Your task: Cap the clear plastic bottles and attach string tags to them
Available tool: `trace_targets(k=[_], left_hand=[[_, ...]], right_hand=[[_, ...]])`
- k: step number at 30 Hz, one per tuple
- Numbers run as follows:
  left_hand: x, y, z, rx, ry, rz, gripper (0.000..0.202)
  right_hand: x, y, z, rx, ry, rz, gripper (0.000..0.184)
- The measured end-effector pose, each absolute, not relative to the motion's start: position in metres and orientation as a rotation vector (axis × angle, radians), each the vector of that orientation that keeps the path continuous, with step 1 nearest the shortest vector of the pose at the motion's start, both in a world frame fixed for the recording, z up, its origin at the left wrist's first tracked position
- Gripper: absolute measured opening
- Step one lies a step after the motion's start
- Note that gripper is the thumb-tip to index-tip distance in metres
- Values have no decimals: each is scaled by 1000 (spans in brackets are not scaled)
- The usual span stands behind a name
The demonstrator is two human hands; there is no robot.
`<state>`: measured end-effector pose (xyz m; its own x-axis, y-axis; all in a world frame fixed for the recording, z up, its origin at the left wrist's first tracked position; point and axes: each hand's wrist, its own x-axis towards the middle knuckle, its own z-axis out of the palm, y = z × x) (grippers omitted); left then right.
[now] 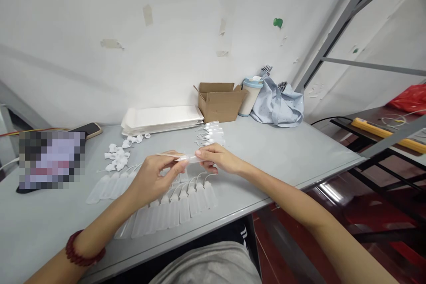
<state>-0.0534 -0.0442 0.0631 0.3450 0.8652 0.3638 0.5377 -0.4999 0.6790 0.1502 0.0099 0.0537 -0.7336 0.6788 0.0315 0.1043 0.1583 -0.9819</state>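
A small translucent plastic tube with a white end (pixel 192 158) is pinched between my two hands above the table. My left hand (pixel 158 175) closes on its left end, where a thin pale stem sticks out. My right hand (pixel 218 158) grips the other end with thumb and fingers. Below the hands, a row of flat translucent tubes with white caps and thin curved stems (pixel 183 206) lies along the front of the table. More such tubes (pixel 108 186) lie left of my left hand, partly behind my forearm. Small white caps (pixel 118 157) are heaped farther back.
Beyond my right hand lie several more capped tubes (pixel 214 132). Along the wall stand flat white packages (pixel 163 117), an open cardboard box (pixel 221 106), a lidded cup (pixel 249 97) and a light blue cloth bag (pixel 279 104). A phone (pixel 91 130) lies at left beside a pixelated object (pixel 51 159).
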Motion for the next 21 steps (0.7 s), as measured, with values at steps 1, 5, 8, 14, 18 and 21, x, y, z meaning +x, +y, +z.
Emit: trace_targets(k=[1, 5, 8, 14, 18, 21], left_hand=[[-54, -43, 64, 2126, 1239, 965, 35], [-57, -41, 65, 1929, 1300, 902, 40], [-58, -38, 63, 1817, 1315, 877, 48], [-57, -39, 59, 1882, 1298, 900, 48], [-53, -43, 56, 2223, 1240, 1034, 42], [-52, -42, 49, 2513, 1150, 1215, 30]], right_hand=[[149, 9, 53, -749, -2033, 1457, 45], [147, 6, 49, -717, -2231, 788, 38], [147, 8, 41, -622, -2318, 433, 34], [147, 7, 43, -579, -2288, 491, 34], [148, 6, 52, -720, -2098, 1139, 35], [148, 8, 55, -766, -1837, 1635, 42]])
